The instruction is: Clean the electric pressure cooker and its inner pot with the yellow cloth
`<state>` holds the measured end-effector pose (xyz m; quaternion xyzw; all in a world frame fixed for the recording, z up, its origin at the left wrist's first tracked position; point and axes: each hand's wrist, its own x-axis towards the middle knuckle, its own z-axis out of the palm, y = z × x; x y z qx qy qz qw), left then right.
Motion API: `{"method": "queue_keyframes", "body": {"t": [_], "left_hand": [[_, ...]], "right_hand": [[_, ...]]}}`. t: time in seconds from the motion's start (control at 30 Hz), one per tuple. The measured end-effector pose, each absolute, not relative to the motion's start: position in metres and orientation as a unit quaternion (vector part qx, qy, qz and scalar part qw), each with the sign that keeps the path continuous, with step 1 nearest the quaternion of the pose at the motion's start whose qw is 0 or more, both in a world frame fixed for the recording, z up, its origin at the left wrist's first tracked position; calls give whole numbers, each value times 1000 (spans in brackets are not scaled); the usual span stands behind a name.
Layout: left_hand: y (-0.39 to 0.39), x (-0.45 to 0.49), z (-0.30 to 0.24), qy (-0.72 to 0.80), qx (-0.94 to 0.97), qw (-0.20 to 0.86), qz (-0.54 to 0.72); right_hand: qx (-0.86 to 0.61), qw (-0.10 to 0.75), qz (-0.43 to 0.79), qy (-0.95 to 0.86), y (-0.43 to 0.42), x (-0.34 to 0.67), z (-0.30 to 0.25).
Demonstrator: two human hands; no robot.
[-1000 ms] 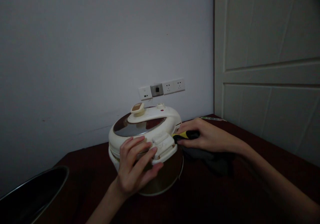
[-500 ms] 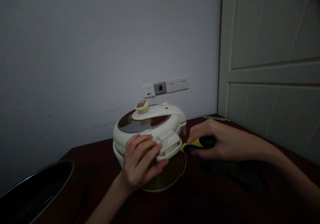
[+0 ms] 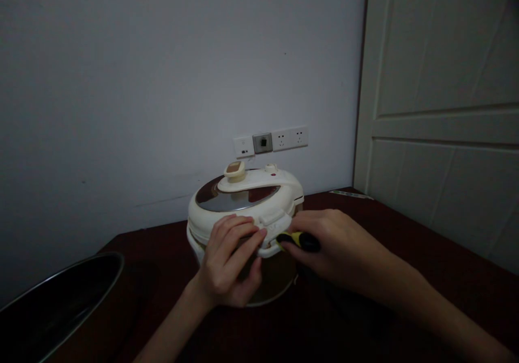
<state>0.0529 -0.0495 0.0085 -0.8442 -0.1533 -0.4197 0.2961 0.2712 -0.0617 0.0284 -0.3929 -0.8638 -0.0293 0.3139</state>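
A white electric pressure cooker (image 3: 239,203) with a dark glossy lid panel stands on the dark red table, its side handle (image 3: 270,252) towards me. My left hand (image 3: 229,263) grips the front rim beside that handle, fingers on top and thumb below. Held in my right hand (image 3: 328,238) is a screwdriver (image 3: 300,240) with a yellow-and-black handle, pointing left at the cooker's handle. Its tip is hidden, so I cannot tell exactly where it touches.
A dark inner pot (image 3: 81,298) with a metal rim sits at lower left. Behind the cooker, wall sockets (image 3: 290,138) are set in the pale wall. A flat printed strip (image 3: 351,194) lies near the table's back edge, by a white door (image 3: 438,136).
My right hand has moved left with the screwdriver, bringing it over the cooker's side handle. The left hand stays on the rim, and the view has shifted slightly.
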Motion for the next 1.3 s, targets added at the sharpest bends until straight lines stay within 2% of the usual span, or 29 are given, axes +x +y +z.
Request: {"method": "queue_keyframes", "body": {"t": [0.23,0.37,0.53,0.7,0.87,1.03,1.3], "left_hand": [[-47,52,13,-151,-856,312,-383],[-47,52,15,-143,-858,308,-386],[-46,49,16,-144,-859,324,-369],[-40,48,11,-143,-847,339,-384],[-39,50,8,-135,-840,346,-396],[-41,50,9,-141,-837,345,-400],[-41,52,6,-139,-834,341,-411]], "right_hand": [[-372,301,-135,-867,-67,275,28],[-356,309,-123,-873,-59,297,32],[-336,395,-172,-838,-63,294,29],[-304,465,-215,-803,-67,282,-6],[-229,465,-253,-817,-61,280,-31],[-207,482,-254,-813,-69,264,-25],[-200,460,-267,-823,-63,267,-24]]}}
